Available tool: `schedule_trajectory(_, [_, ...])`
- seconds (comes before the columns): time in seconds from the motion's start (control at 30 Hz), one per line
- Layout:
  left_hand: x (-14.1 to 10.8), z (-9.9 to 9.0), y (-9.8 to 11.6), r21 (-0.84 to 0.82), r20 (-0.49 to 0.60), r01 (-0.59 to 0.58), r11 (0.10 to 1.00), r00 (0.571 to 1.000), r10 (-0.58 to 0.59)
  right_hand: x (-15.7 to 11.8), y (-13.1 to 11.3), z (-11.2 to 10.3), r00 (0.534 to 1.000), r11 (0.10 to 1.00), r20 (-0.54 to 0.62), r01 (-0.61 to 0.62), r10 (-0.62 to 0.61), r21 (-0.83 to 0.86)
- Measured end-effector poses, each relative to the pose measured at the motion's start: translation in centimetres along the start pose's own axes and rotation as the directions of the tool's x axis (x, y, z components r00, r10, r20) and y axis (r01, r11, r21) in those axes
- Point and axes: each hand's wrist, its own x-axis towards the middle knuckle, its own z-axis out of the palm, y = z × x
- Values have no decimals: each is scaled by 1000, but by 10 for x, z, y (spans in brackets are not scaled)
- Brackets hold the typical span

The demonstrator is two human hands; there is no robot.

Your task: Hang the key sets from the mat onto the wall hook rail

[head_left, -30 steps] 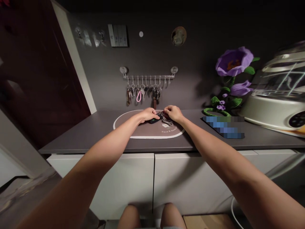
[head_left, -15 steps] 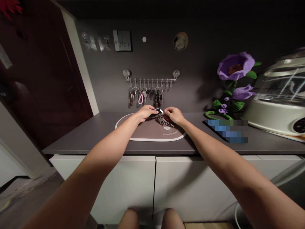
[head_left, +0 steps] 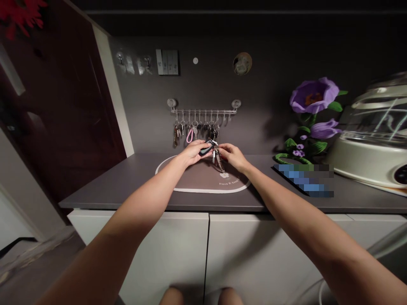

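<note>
My left hand point(head_left: 192, 153) is closed around a black key fob point(head_left: 206, 148), thumb on top. From the fob's right end hangs a bunch of metal keys and charms point(head_left: 218, 158), above a brown mat point(head_left: 193, 177) with a white rim. My right hand point(head_left: 234, 157) has its fingers pinched at the right side of this bunch; the exact part between the fingertips is too small to make out. Just behind the hands, a clear hook rack point(head_left: 203, 112) on the wall carries several sets of keys, one with a pink loop point(head_left: 190, 135).
Purple artificial flowers point(head_left: 314, 96) stand on the right of the dark counter point(head_left: 104, 180), with a blurred-out flat item point(head_left: 305, 181) before them. Farther right is a white appliance with a clear top point(head_left: 365, 156). White cabinet doors point(head_left: 165, 250) lie below, a dark door point(head_left: 63, 106) left.
The view has tilted up slightly. The fob has turned so its right end points up, and the keys now dangle lower from it. My right fingers have shifted onto the bunch.
</note>
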Motion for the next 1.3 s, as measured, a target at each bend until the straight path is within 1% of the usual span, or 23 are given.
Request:
schedule_trajectory(0.13, [0,-1,-1,-23,27,-21,1000,999,22,0,-1,0,1000,997,-2,-11,11,74])
schedule_trajectory(0.27, [-1,0,-1,-23,36,-44,999,998,45,2,0,-2,999,989,-35,-13,19,148])
schedule_trajectory(0.5, [-1,3,0,30,-2,-105,994,994,105,0,-10,-6,996,952,-64,-42,64,303])
schedule_trajectory(0.67, [1,2,-3,102,-30,-140,985,989,143,2,-10,-9,991,904,-85,-54,100,425])
schedule_trajectory(0.83, [1,0,-7,249,33,-143,958,990,139,6,-9,-13,983,860,-120,-57,136,507])
schedule_trajectory(0.93, [0,1,-10,308,56,-125,943,992,113,5,-10,-13,983,843,-107,-68,147,534])
schedule_trajectory(1.07, [-1,4,-14,381,99,-156,911,987,128,1,-14,-13,983,813,-86,-82,160,576])
schedule_trajectory(1.17, [-1,5,-16,426,133,-175,888,983,130,-2,-21,-12,980,792,-74,-103,183,601])
schedule_trajectory(1.3, [-3,6,-18,439,172,-206,875,975,143,-6,-30,-10,979,772,-70,-108,194,627])
